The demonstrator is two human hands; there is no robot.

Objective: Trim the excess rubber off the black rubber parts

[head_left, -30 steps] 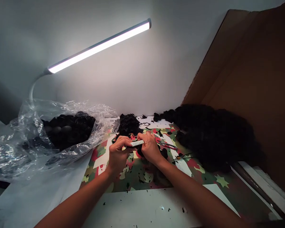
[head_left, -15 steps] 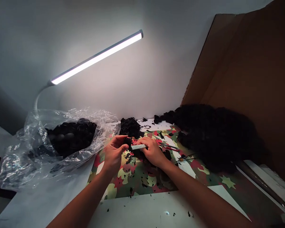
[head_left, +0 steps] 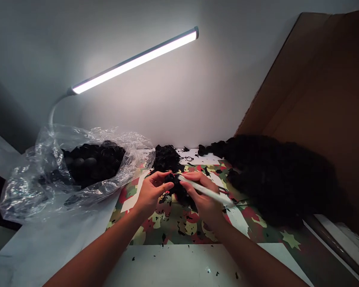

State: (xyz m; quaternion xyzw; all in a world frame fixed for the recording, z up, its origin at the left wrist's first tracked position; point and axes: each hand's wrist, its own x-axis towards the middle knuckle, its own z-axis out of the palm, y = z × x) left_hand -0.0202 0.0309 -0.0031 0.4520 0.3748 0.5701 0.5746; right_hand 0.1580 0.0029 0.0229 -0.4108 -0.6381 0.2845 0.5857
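Note:
My left hand (head_left: pixel 151 192) pinches a small black round part (head_left: pixel 170 178) between thumb and fingers above a star-patterned mat (head_left: pixel 173 229). My right hand (head_left: pixel 204 196) grips a slim white tool (head_left: pixel 208 191), which runs back to the right across the hand, its tip at the black part. A dark clump (head_left: pixel 182 193) sits under the right fingers. Both hands are closed.
A clear plastic bag (head_left: pixel 48 183) of black round parts (head_left: pixel 92 163) lies at left. A small black pile (head_left: pixel 166 157) and a large black heap (head_left: pixel 278 175) sit behind and right. Cardboard (head_left: pixel 323 87) leans at right. A lit lamp bar (head_left: pixel 136 59) hangs above. Red-handled scissors (head_left: pixel 224 192) lie by the right hand.
The white tool has swung from lying level between the hands to pointing at the black part, its tail now out to the right. Both hands rose slightly.

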